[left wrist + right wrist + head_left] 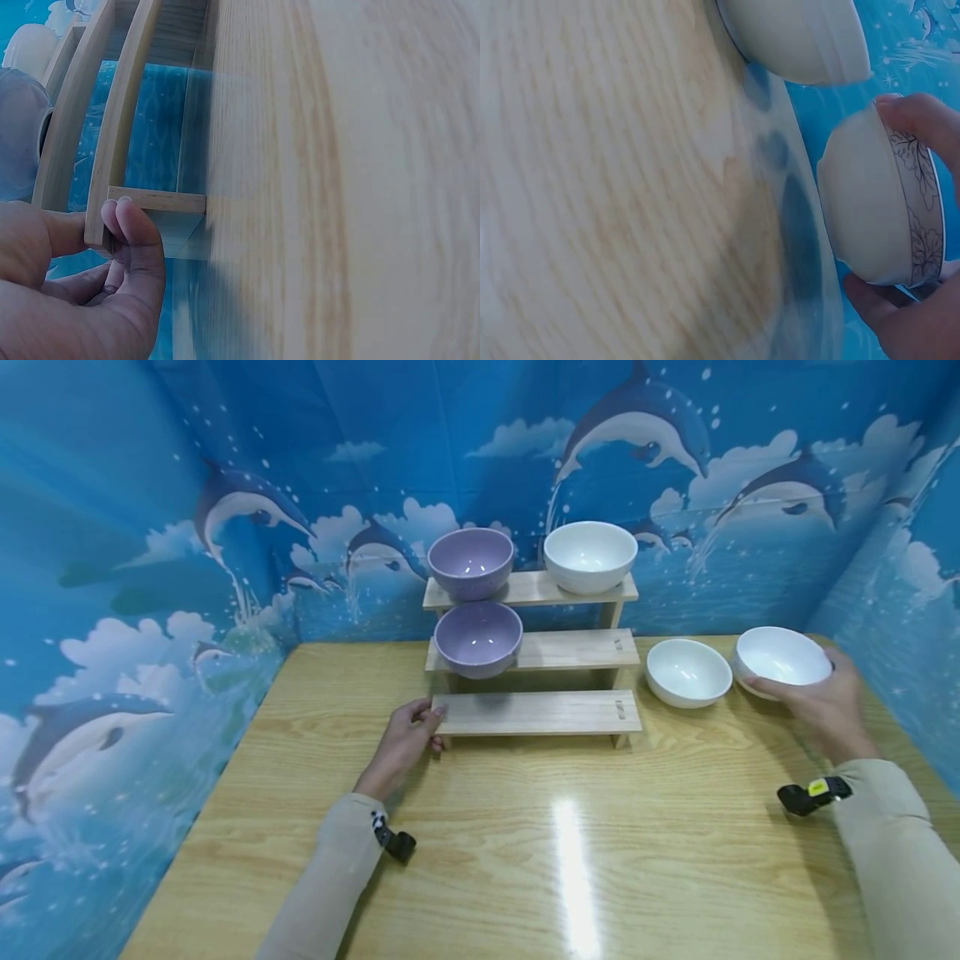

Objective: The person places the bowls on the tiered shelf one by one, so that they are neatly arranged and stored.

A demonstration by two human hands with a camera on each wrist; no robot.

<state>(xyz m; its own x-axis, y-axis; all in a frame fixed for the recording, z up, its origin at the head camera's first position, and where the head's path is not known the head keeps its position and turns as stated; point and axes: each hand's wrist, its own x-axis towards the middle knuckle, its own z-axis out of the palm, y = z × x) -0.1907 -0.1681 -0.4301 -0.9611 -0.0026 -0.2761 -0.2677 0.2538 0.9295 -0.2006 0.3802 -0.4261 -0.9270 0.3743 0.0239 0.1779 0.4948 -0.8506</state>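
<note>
My left hand (403, 739) pinches the left end of the lowest board of a three-step wooden stand (536, 714). In the left wrist view, thumb and fingers close round the board's end, beside a support leg (157, 199). At the right, my right hand (831, 710) grips a white bowl (782, 658) by its side. The right wrist view shows a dark leaf pattern on this bowl's rim band (919, 217); whether its base touches the table is unclear. Just left of it stands another white bowl (688, 672).
On the top step sit a purple bowl (471, 564) at left and a white bowl (590, 557) at right. A second purple bowl (478, 641) occupies the middle step's left end. Dolphin-printed cloth (465, 435) hangs round the wooden table (465, 843) at the back and sides.
</note>
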